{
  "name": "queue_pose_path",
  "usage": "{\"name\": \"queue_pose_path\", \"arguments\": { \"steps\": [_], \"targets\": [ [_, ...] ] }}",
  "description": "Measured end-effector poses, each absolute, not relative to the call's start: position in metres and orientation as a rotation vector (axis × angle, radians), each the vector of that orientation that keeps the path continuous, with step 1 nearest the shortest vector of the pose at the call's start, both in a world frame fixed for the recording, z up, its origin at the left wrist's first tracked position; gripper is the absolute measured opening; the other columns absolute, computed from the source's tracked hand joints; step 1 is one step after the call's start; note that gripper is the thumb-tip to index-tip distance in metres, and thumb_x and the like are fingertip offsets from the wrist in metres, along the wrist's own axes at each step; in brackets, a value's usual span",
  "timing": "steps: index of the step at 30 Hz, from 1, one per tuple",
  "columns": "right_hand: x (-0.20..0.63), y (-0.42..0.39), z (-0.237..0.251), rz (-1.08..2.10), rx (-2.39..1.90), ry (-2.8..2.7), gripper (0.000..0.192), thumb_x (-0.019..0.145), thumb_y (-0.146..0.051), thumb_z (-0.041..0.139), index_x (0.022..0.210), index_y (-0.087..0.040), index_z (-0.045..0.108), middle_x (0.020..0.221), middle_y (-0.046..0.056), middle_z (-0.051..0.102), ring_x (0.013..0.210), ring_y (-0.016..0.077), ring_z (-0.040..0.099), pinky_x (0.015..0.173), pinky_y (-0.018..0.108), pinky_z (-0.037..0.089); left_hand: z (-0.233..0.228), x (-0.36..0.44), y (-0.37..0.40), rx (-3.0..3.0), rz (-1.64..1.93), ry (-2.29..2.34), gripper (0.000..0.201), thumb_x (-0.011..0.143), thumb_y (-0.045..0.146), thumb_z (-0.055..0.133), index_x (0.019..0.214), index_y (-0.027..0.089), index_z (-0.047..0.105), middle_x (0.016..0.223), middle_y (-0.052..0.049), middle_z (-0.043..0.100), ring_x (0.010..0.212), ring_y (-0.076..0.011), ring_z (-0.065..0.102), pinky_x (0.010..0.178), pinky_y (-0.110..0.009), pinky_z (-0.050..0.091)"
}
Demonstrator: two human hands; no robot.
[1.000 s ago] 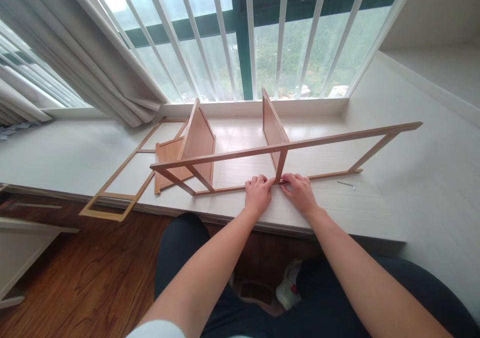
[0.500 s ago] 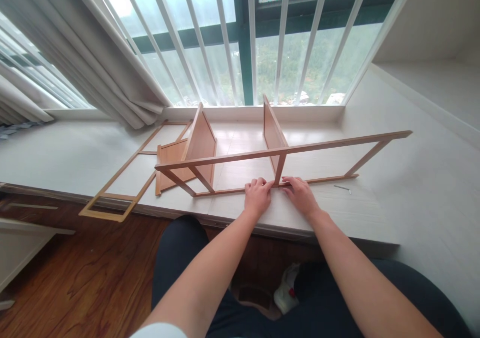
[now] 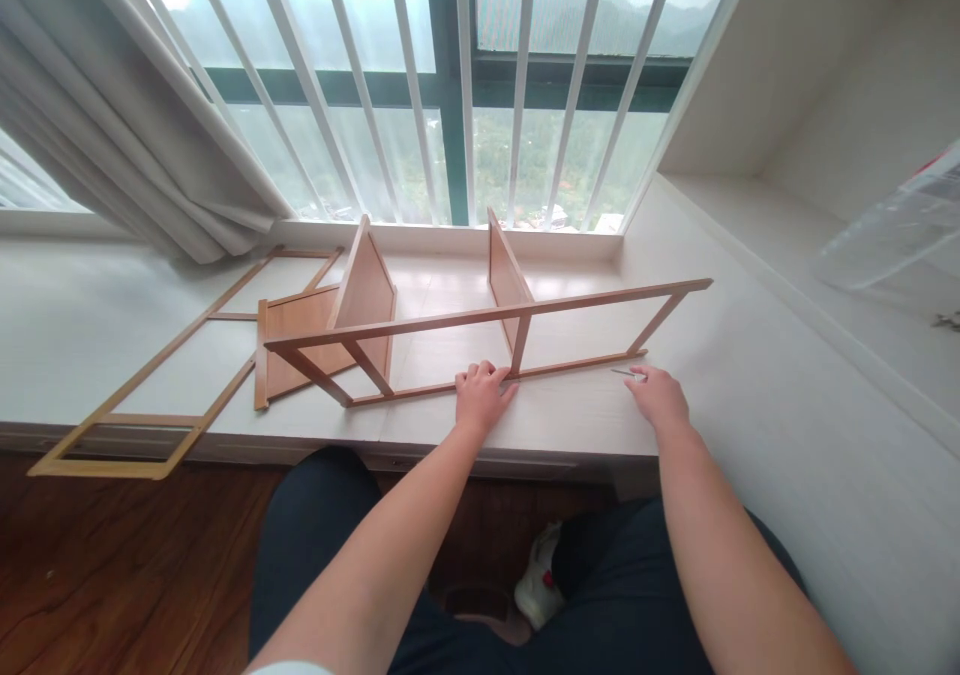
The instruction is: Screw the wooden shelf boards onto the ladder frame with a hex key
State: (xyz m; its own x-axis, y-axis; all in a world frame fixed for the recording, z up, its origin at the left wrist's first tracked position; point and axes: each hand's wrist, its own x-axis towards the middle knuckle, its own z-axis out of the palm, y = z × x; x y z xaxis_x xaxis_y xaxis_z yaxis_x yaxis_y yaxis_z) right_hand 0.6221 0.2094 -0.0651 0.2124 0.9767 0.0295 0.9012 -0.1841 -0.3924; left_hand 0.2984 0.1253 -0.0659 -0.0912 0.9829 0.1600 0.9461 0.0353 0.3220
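Note:
A partly assembled wooden shelf frame (image 3: 442, 323) stands on the white window ledge, with two panels (image 3: 510, 270) fixed to it and reaching back toward the window. My left hand (image 3: 481, 395) is closed on its lower rail, right beside the middle crosspiece (image 3: 520, 343). What the fingertips do behind the rail is partly hidden. Near the frame's right end, my right hand (image 3: 660, 395) pinches a small L-shaped metal hex key (image 3: 624, 372) between thumb and fingers, at the ledge surface.
Left of the shelf, a second wooden frame (image 3: 150, 420) lies flat and juts over the ledge's front edge. A loose-looking panel (image 3: 300, 330) rests between them. White bars (image 3: 517, 95) and a grey curtain (image 3: 165, 115) line the window. A clear plastic item (image 3: 892, 230) sits at right.
My right hand has left the middle crosspiece, moved right and taken hold of the hex key. My left hand stays at the rail. The view has turned to the right.

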Motion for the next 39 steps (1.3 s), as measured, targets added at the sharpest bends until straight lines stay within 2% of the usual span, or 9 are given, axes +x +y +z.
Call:
{"name": "queue_pose_path", "arguments": {
  "steps": [6,11,16,22,24,27,29,34,39],
  "targets": [
    [0.625,0.207,-0.080,0.266,-2.243,-1.663,0.034,0.081,-0.037,0.065,0.109,-0.025,0.079,0.096,0.012,0.077,0.085,0.0276,0.070,0.065,0.034,0.049,-0.063,0.297,0.122,2.028,0.551,2.184,0.035,0.088,0.053,0.066,0.116,0.032,0.071,0.117,-0.007,0.063,0.114,-0.0275,0.050,0.097,-0.043,0.032],
    [0.627,0.199,-0.082,0.227,-2.246,-1.654,0.026,0.082,-0.038,0.064,0.099,-0.024,0.078,0.094,0.010,0.075,0.087,0.0284,0.069,0.064,0.033,0.048,-0.060,0.297,0.119,2.028,0.536,2.194,0.035,0.086,0.054,0.070,0.111,0.029,0.072,0.117,-0.008,0.064,0.114,-0.0277,0.049,0.096,-0.043,0.032],
    [0.627,0.190,-0.084,0.207,-2.250,-1.661,0.031,0.085,-0.039,0.063,0.106,-0.020,0.076,0.098,0.012,0.073,0.091,0.0283,0.069,0.067,0.033,0.048,-0.061,0.295,0.118,2.060,0.545,2.180,0.035,0.085,0.054,0.070,0.107,0.027,0.072,0.116,-0.008,0.064,0.113,-0.0273,0.050,0.094,-0.042,0.033],
    [0.621,0.182,-0.078,0.268,-2.318,-1.681,0.023,0.088,-0.033,0.058,0.090,-0.019,0.076,0.094,0.013,0.074,0.085,0.0293,0.070,0.061,0.033,0.045,-0.063,0.293,0.119,2.077,0.559,2.155,0.032,0.087,0.052,0.068,0.105,0.026,0.072,0.114,-0.007,0.064,0.111,-0.0266,0.051,0.094,-0.042,0.034],
    [0.619,0.179,-0.076,0.284,-2.317,-1.700,0.024,0.089,-0.031,0.057,0.095,-0.018,0.076,0.094,0.013,0.075,0.085,0.0288,0.070,0.062,0.033,0.045,-0.064,0.293,0.119,2.079,0.567,2.139,0.032,0.088,0.052,0.068,0.105,0.026,0.073,0.113,-0.007,0.064,0.111,-0.0268,0.051,0.095,-0.042,0.033],
    [0.614,0.175,-0.075,0.284,-2.278,-1.748,0.029,0.092,-0.029,0.056,0.112,-0.019,0.074,0.105,0.013,0.074,0.092,0.0268,0.069,0.069,0.033,0.047,-0.064,0.292,0.119,2.082,0.577,2.129,0.031,0.088,0.052,0.068,0.104,0.026,0.073,0.112,-0.007,0.065,0.111,-0.0267,0.051,0.094,-0.042,0.033],
    [0.610,0.171,-0.074,0.279,-2.248,-1.782,0.031,0.093,-0.028,0.055,0.117,-0.021,0.074,0.111,0.012,0.073,0.097,0.0250,0.068,0.074,0.031,0.047,-0.065,0.292,0.119,2.084,0.577,2.132,0.031,0.087,0.053,0.068,0.103,0.027,0.073,0.111,-0.007,0.066,0.110,-0.0263,0.052,0.093,-0.042,0.033],
    [0.594,0.158,-0.075,0.269,-2.213,-1.834,0.027,0.095,-0.030,0.054,0.104,-0.024,0.078,0.110,0.009,0.071,0.094,0.0227,0.066,0.072,0.029,0.046,-0.067,0.291,0.116,2.111,0.581,2.110,0.029,0.085,0.053,0.072,0.097,0.027,0.075,0.109,-0.006,0.067,0.109,-0.0262,0.053,0.091,-0.041,0.034],
    [0.580,0.148,-0.076,0.245,-2.179,-1.878,0.024,0.095,-0.026,0.051,0.098,-0.021,0.074,0.111,0.009,0.068,0.094,0.0214,0.064,0.069,0.029,0.043,-0.069,0.291,0.107,2.137,0.593,2.093,0.027,0.083,0.051,0.075,0.095,0.027,0.076,0.106,-0.004,0.068,0.107,-0.0255,0.054,0.089,-0.040,0.035]
  ]
}}
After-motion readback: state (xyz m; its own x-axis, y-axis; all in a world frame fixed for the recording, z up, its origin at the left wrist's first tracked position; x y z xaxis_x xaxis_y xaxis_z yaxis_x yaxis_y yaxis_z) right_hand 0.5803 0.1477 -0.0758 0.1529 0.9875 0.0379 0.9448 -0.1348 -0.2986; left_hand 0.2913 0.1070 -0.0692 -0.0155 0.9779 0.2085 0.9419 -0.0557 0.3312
